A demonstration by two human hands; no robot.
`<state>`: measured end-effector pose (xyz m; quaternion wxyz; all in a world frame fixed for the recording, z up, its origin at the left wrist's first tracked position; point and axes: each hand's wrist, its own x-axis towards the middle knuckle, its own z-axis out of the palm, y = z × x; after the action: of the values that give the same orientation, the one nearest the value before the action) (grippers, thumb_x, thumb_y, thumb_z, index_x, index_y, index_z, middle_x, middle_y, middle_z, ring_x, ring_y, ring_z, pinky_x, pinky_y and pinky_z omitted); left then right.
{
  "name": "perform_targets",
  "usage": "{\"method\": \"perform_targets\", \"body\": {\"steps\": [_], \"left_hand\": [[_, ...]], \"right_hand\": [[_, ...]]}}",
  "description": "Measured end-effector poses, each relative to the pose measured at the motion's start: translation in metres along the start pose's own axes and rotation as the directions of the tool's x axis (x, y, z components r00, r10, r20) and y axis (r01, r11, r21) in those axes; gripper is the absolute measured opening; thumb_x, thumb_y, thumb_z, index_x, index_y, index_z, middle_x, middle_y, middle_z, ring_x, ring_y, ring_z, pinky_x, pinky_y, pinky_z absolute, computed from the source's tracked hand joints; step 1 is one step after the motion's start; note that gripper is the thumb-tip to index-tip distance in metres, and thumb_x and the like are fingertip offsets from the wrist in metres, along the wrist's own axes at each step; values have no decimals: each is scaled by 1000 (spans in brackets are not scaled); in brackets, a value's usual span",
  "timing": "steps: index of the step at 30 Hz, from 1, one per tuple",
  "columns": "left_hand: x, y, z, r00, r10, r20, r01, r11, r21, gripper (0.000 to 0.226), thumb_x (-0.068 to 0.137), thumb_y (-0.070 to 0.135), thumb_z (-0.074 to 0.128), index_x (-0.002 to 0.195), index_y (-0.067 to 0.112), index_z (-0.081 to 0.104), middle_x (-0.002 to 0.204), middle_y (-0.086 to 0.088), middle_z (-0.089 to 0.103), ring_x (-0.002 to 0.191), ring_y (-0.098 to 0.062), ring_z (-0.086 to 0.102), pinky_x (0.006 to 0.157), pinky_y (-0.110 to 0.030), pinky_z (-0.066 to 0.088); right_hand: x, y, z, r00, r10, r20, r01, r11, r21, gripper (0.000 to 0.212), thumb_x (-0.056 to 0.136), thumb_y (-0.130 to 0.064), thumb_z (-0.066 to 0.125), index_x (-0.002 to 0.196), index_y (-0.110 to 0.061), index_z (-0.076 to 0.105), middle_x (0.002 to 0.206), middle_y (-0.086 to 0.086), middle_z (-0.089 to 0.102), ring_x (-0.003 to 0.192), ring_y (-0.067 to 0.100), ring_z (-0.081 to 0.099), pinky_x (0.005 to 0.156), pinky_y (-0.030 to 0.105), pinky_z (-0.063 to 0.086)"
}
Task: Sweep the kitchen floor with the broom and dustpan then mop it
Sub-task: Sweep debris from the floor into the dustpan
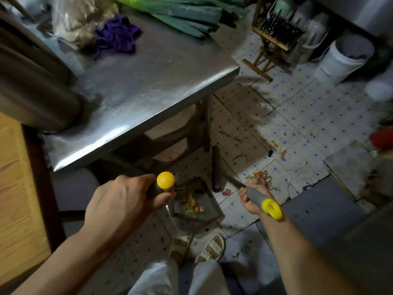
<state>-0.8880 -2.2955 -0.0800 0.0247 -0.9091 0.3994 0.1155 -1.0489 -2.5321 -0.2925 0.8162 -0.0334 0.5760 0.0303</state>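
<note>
My left hand (119, 201) grips the dustpan handle, whose yellow end cap (165, 180) pokes out above my fingers. The grey dustpan (204, 216) sits on the tiled floor in front of my feet, with peelings and scraps inside it. My right hand (253, 200) grips the grey broom handle (258, 198), which ends in a yellow loop (272, 209) at my wrist. The dark broom head (217, 168) stands on the floor just right of the dustpan mouth. Onion skins and scraps (260, 175) lie on the tiles to its right.
A steel table (148, 88) stands close on the left, carrying a purple cloth (117, 36), leeks (180, 15) and a large steel pot (32, 88). A wooden rack (274, 37) and white buckets (342, 58) line the back right. A dark mat (323, 207) lies right of my arm.
</note>
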Motion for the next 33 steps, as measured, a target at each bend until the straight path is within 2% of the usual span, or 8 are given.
{"method": "perform_targets", "body": {"steps": [4,9,12,15,21,24,26,33], "left_hand": [[5,4,3,1000,7,18,-8,1000,27,81,58,81,6,90,31,62,67,5,62,60,-14,57,47,-23,35],[11,13,6,999,35,28,-35,999,28,86,57,80,4,99,32,62,69,4,63,66,-14,62,53,-29,46],[15,17,5,998,52,20,-52,998,25,86,57,79,5,98,31,64,67,3,64,64,-16,62,51,-30,43],[18,22,4,998,65,26,-66,998,21,85,57,78,4,97,32,63,65,5,62,62,-14,60,48,-26,38],[19,31,1,996,88,10,-88,996,13,86,56,79,3,95,30,62,73,0,66,71,-23,65,56,-32,48],[21,36,-3,995,96,5,-96,995,8,87,56,79,3,97,30,62,76,-1,67,73,-24,65,57,-32,49],[24,41,-3,994,113,7,-113,994,9,87,57,78,3,97,30,63,74,0,66,71,-23,64,57,-32,50],[28,63,2,990,137,45,-139,988,59,82,61,78,7,94,30,64,61,6,54,60,-18,60,48,-27,40]], "right_hand": [[12,-5,-4,999,-17,38,11,988,152,36,103,-21,28,82,4,46,58,5,48,27,8,50,28,12,35],[10,-14,-11,996,-88,3,86,982,169,33,103,-22,27,84,-1,44,66,3,44,26,7,48,29,11,34],[4,-17,-18,992,-118,-42,125,969,211,22,103,-22,31,91,-7,42,71,1,39,26,7,48,28,10,34],[-10,-20,-29,987,-148,-60,156,976,154,31,103,-20,28,81,-4,43,70,1,37,25,6,46,28,9,31],[-25,-19,-44,993,-111,-34,115,980,161,30,102,-20,29,83,-2,42,68,2,42,25,9,47,28,8,32],[-23,-17,-52,997,-72,-38,77,987,141,33,102,-23,30,84,1,44,46,7,51,25,10,48,28,9,34],[-23,-17,-62,999,-43,-31,46,993,106,38,103,-24,29,80,2,45,40,7,50,25,10,48,28,9,34],[-20,-29,-103,991,-91,-95,94,995,29,26,102,-18,29,83,-6,42,40,7,50,26,9,49,28,9,35]]}}
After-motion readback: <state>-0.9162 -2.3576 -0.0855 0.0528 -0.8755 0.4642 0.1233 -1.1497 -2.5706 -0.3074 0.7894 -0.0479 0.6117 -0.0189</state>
